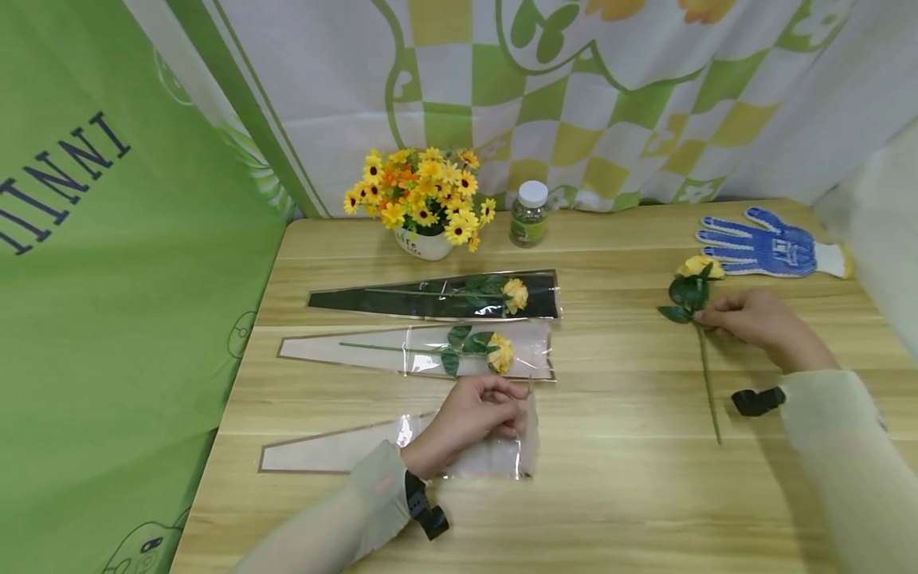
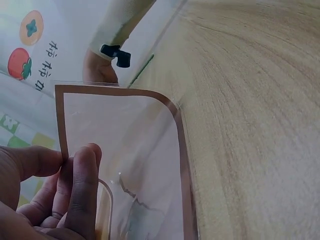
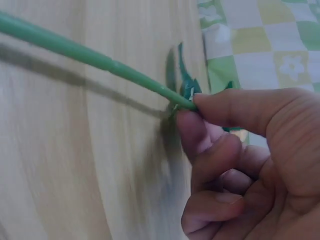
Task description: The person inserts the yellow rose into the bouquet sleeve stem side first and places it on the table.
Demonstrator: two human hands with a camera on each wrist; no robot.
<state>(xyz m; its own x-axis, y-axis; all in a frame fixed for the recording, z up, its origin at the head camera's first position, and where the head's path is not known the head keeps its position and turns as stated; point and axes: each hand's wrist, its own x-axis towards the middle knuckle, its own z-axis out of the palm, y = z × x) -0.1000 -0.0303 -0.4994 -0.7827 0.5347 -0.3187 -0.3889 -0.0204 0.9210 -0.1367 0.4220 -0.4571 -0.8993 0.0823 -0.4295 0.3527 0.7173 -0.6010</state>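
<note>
A clear flower sleeve with a pale back and brown border (image 2: 122,91) lies nearest the front of the table. My left hand (image 1: 476,414) pinches its wide end between thumb and fingers and lifts that edge up. At the right, my right hand (image 1: 753,323) pinches the green stem (image 3: 100,57) of a yellow artificial rose (image 1: 699,267) just below its leaves. The rose's head points to the back of the table and the stem's end toward the front. Behind the left hand lie a white sleeve (image 1: 373,359) and a black sleeve (image 1: 344,300), each with a yellow rose inside.
Along the back of the table stand a white pot (image 1: 425,245) of yellow flowers and a jar (image 1: 529,214) with a white lid. A blue work glove (image 1: 778,245) lies at the back right, just behind the rose. Patterned curtains hang behind and to the left.
</note>
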